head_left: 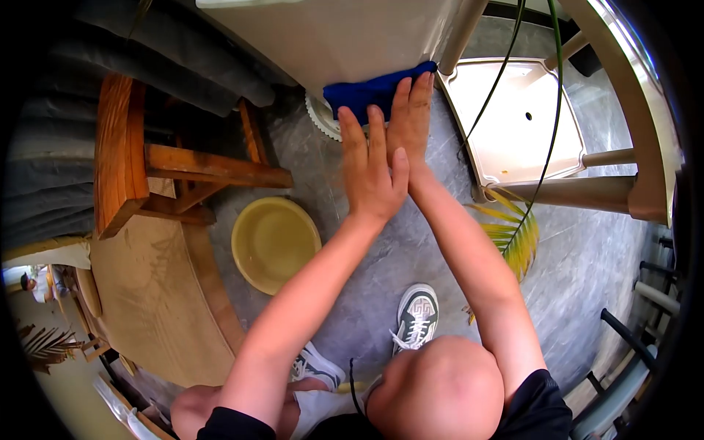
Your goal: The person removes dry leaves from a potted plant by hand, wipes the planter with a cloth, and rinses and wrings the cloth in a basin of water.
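Note:
A folded blue cloth [359,95] lies against the lower edge of a white, smooth-sided object [330,37]. My right hand [409,121] rests on the right part of the cloth, its fingers straight and flat. Just left of it, my left hand [370,180] has its fingers stretched out, with the fingertips at the cloth's lower edge. The two hands overlap slightly near the right wrist. Below the cloth shows part of a white ridged round base [321,117].
A yellow basin [276,246] with liquid stands on the grey floor [367,271]. To the left is a wooden stool [220,165]. A beige shelf rack [528,117] stands right, with palm leaves [513,231] hanging beside it. Far left, a person [40,284] appears in the background.

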`<state>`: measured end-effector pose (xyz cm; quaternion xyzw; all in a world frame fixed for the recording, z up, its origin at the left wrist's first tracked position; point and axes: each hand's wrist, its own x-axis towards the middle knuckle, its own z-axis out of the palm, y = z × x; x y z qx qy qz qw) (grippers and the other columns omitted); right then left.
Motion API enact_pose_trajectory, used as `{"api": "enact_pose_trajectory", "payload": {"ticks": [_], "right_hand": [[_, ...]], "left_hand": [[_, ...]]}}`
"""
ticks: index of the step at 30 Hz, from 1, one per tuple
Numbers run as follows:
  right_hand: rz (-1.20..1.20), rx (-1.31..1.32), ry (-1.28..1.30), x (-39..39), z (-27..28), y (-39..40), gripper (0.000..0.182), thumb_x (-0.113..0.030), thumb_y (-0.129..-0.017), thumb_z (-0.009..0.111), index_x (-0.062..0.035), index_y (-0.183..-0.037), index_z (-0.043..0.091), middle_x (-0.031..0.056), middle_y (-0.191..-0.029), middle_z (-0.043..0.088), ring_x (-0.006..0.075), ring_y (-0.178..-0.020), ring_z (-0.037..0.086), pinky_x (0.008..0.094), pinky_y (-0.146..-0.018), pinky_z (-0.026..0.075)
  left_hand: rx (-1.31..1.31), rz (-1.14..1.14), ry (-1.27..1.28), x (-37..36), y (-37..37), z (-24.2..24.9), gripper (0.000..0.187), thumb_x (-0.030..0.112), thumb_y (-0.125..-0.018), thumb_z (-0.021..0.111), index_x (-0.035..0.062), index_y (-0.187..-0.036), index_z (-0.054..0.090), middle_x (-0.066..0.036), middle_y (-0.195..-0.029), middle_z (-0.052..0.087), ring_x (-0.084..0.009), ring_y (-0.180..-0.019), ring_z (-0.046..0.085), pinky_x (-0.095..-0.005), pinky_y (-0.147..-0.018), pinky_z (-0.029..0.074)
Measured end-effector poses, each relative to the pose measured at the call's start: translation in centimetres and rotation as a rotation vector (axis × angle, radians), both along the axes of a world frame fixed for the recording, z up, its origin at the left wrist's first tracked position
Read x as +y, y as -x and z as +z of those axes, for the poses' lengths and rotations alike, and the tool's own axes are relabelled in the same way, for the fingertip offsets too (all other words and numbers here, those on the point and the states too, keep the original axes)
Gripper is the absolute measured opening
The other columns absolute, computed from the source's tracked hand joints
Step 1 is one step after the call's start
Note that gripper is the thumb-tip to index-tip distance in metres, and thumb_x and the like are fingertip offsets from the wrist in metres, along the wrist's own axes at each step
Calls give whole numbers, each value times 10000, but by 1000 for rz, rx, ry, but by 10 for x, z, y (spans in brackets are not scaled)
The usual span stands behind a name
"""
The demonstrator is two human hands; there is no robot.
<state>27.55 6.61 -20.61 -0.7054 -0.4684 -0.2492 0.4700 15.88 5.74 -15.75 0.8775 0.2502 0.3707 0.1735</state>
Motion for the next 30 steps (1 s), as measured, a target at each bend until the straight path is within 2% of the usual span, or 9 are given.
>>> {"api": "enact_pose_trajectory", "payload": {"ticks": [2, 3, 6, 11, 17, 22, 24, 29, 30], "right_hand": [[23, -44, -8, -4, -2, -5, 817, -262, -901, 697, -104, -1588, 284, 260, -1661, 155, 531, -1475, 247, 613, -1193, 265], [35, -67, -13, -5, -3, -7, 824, -250, -895, 702, -129, -1595, 284, 250, -1663, 162, 534, -1472, 251, 615, -1191, 265], [86, -94, 24, -9, -16, -18, 818, -236, -904, 690, -127, -1601, 276, 264, -1659, 158, 538, -1469, 254, 614, -1191, 266], [92, -83, 52, -9, -58, -15, 828, -233, -910, 684, -108, -1606, 255, 306, -1645, 154, 556, -1458, 265, 612, -1182, 285], [116, -57, 40, -8, -51, -15, 860, -253, -922, 676, -108, -1622, 199, 324, -1639, 150, 579, -1449, 263, 633, -1168, 292], [78, -93, 5, 4, -15, -21, 884, -294, -941, 660, -135, -1639, 141, 312, -1653, 101, 593, -1455, 226, 641, -1168, 282], [3, -187, -116, 15, 13, -27, 885, -320, -945, 659, -152, -1642, 140, 300, -1662, 72, 593, -1462, 205, 645, -1170, 273], [4, -218, -280, 28, 115, -32, 861, -336, -954, 641, -167, -1642, 152, 289, -1666, 78, 585, -1471, 190, 642, -1172, 262], [-34, -248, -265, 26, 133, -31, 867, -364, -961, 634, -102, -1632, 152, 302, -1659, 84, 566, -1487, 171, 640, -1186, 241]], "left_hand": [[-61, -55, 131, 0, -6, -1, 684, 323, -1038, 436, -39, -1582, 236, -401, -1618, 59, -588, -1491, 113, -591, -1209, 167], [-40, -54, 92, 7, -11, -2, 683, 334, -1041, 430, -72, -1561, 254, -408, -1614, 55, -594, -1486, 117, -586, -1209, 175], [0, -50, -45, 31, -14, -16, 659, 345, -1044, 415, -83, -1535, 312, -422, -1600, 92, -607, -1469, 153, -585, -1206, 190], [79, -46, -60, 38, -7, -45, 632, 352, -1045, 401, -92, -1495, 383, -434, -1577, 161, -623, -1442, 203, -591, -1202, 207], [105, -39, -25, 36, -9, -49, 636, 358, -1044, 404, -86, -1499, 379, -432, -1577, 159, -629, -1436, 206, -597, -1204, 204], [55, -60, -89, 41, -18, -32, 671, 357, -1053, 393, -60, -1564, 266, -409, -1612, 54, -610, -1474, 112, -602, -1218, 135], [-64, -47, -182, 43, -28, -11, 690, 358, -1061, 373, -27, -1601, 181, -373, -1637, -26, -581, -1503, 15, -597, -1225, 72], [-191, -14, -340, 53, -44, 78, 655, 359, -1065, 348, 7, -1605, 233, -328, -1660, -40, -551, -1520, -29, -587, -1227, 40], [-217, -23, -376, 55, -43, 89, 645, 360, -1066, 339, 16, -1604, 253, -316, -1666, -34, -545, -1524, -28, -587, -1227, 36]]}}
